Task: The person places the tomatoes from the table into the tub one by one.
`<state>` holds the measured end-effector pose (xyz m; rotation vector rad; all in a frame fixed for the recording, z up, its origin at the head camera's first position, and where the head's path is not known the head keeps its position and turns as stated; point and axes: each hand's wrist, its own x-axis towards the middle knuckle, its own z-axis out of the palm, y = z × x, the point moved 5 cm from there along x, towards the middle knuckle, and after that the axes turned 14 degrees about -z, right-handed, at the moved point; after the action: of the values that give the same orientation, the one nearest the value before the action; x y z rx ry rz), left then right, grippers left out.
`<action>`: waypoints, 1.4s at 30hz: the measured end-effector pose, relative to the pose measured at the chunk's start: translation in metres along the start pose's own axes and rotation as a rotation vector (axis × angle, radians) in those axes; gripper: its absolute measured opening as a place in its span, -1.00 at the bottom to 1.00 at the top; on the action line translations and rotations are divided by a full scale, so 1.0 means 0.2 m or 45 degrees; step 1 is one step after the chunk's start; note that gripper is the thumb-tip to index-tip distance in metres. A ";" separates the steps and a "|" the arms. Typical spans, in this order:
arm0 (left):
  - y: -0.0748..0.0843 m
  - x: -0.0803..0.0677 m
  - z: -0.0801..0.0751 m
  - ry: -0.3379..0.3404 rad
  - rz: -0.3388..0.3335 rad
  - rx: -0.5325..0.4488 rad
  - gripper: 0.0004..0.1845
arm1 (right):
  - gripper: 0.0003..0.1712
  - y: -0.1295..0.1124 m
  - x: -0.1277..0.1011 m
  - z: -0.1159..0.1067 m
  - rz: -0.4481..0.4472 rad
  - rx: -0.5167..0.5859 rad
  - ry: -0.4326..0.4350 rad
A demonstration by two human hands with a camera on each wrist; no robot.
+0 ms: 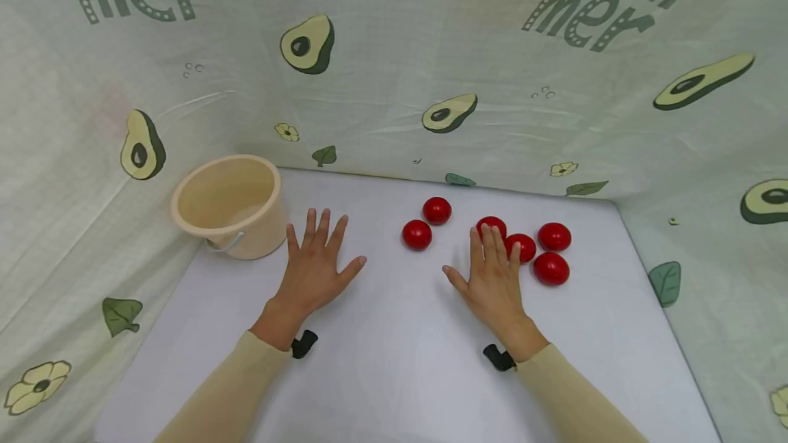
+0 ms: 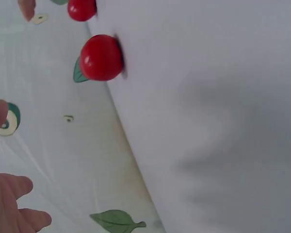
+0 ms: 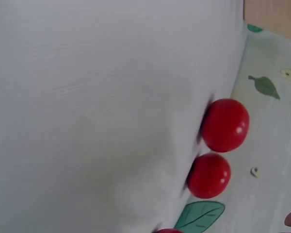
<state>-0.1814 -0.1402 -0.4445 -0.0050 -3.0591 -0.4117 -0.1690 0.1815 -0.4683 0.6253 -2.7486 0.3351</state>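
My left hand (image 1: 313,272) is held over the white table, palm down with fingers spread. It holds nothing and is nearest to a beige bucket (image 1: 261,231), which stands upright to its left with its handle hanging down. My right hand (image 1: 494,286) is also flat and empty. Its fingertips overlap a glossy red tomato (image 1: 492,224) in the head view, partly covering it. Just right of those fingers lie a second tomato (image 1: 523,247), a third tomato (image 1: 554,236) and a front one (image 1: 550,269). Between the hands, two more tomatoes (image 1: 416,234) sit close together.
The white table (image 1: 394,361) ends at a curtain (image 1: 382,87) printed with avocados and leaves, which rises behind it and along both sides. A small black wrist mount (image 1: 304,344) sits at the left cuff, and a matching mount (image 1: 498,358) at the right.
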 end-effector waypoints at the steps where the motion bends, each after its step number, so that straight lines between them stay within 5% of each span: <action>1: 0.00 0.00 -0.03 0.031 0.005 -0.019 -0.05 | 0.12 -0.02 0.02 -0.01 -0.014 0.004 0.016; 8: -0.11 0.06 -0.26 0.261 0.004 -0.118 -0.19 | 0.04 -0.19 0.18 -0.05 -0.127 0.037 0.057; 15: -0.43 0.14 -0.49 0.362 -0.162 -0.157 -0.27 | -0.03 -0.42 0.36 -0.04 -0.294 0.094 0.104; 23: -0.87 0.33 -0.59 0.209 -0.301 -0.086 -0.26 | -0.05 -0.69 0.50 0.04 -0.428 0.035 -0.026; 28: -1.04 0.39 -0.54 -0.056 -0.376 -0.162 -0.19 | -0.03 -0.84 0.55 0.12 -0.484 0.040 -0.141; 31: -1.08 0.38 -0.51 -0.147 -0.432 -0.205 -0.14 | -0.02 -0.90 0.57 0.17 -0.499 0.041 -0.205; 34: -1.06 0.38 -0.50 -0.150 -0.443 -0.208 -0.12 | -0.02 -0.93 0.57 0.20 -0.488 0.028 -0.254; 42: -0.85 0.32 -0.46 -0.092 -0.371 -0.146 -0.16 | -0.02 -0.90 0.59 0.18 -0.452 0.058 -0.244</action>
<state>-0.2417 -0.3283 -0.3963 0.4337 -3.1077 -0.6144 -0.1967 -0.0319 -0.4337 1.1914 -2.7365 0.2663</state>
